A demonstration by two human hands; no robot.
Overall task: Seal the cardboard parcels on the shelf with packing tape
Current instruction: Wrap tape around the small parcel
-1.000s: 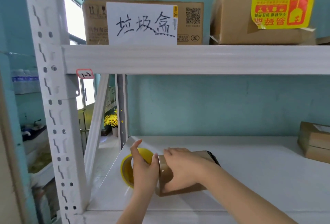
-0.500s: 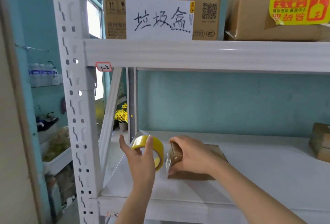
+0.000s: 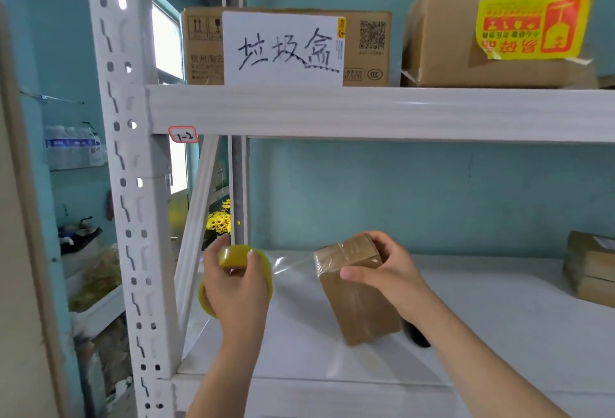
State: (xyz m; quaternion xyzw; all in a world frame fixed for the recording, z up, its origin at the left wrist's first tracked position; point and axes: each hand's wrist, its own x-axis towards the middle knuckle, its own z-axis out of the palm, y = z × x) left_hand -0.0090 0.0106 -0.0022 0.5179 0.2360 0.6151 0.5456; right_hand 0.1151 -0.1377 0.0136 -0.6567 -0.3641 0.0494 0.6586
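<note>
Left fingers [image 3: 254,261] are curled over the rim of the yellow roll [image 3: 233,256], the left hand [image 3: 236,291] wrapped round it low in the frame, left of centre. Right fingers [image 3: 376,242] are clamped on the top of the parcel [image 3: 359,307], thumb across the near face, the right hand [image 3: 382,271] gripping from the right.

Between the two runs a clear band of tape [image 3: 293,264], from the roll across to the parcel's upper left corner, where it is stuck down and wrinkled over the top end.

So here is what matters: the parcel lies to the right of the roll, standing on end on the shelf [image 3: 499,334], its long axis tilted, top toward the upper left, foot toward the lower right. The tape meets it at the top and runs off sideways, not along that axis. By the look of it, the band has to be brought down the length of the near face, so either the left hand carries the roll down toward the bottom of the frame, or the right hand tips the parcel to meet it. The left hand alone is on the roll.

A black thing [image 3: 416,337] lies just behind the parcel's foot. More cardboard is stacked at the right edge [image 3: 589,268], well apart.
</note>
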